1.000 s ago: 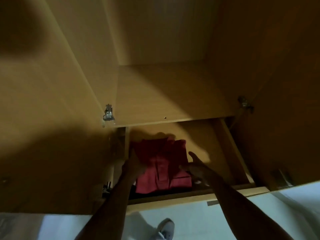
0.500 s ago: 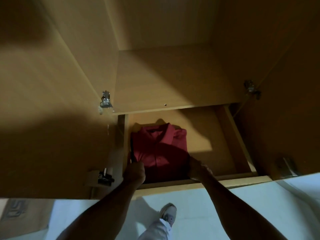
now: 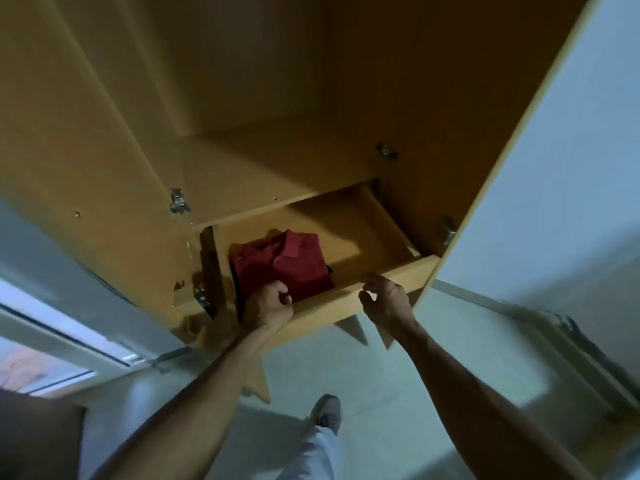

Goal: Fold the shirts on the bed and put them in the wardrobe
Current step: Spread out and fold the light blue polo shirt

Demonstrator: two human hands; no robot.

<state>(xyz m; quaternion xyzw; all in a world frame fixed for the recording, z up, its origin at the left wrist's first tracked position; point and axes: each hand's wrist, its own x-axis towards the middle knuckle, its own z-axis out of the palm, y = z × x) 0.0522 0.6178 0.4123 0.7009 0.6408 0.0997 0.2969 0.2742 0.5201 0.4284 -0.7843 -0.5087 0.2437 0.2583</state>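
Reaching down, left hand (image 3: pixel 268 308) curled closed at the drawer (image 3: pixel 346 304) front lip, touching the folded red shirt (image 3: pixel 282 265). Right hand (image 3: pixel 386 301) half-open, fingertips on the lip. Shirt lies drawer-left; right half bare.

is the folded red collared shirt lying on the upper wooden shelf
No, the folded red collared shirt lies in the pulled-out wooden drawer below that shelf.

Dim, warm light fills the open tan wooden wardrobe (image 3: pixel 263 98), its upper interior falling into shadow. A brighter patch lies on the pulled-out wooden drawer (image 3: pixel 349 233) floor, perhaps from behind. Edges bend with wide-angle distortion; the pale tiled floor (image 3: pixel 381 382) looks softly blurred.
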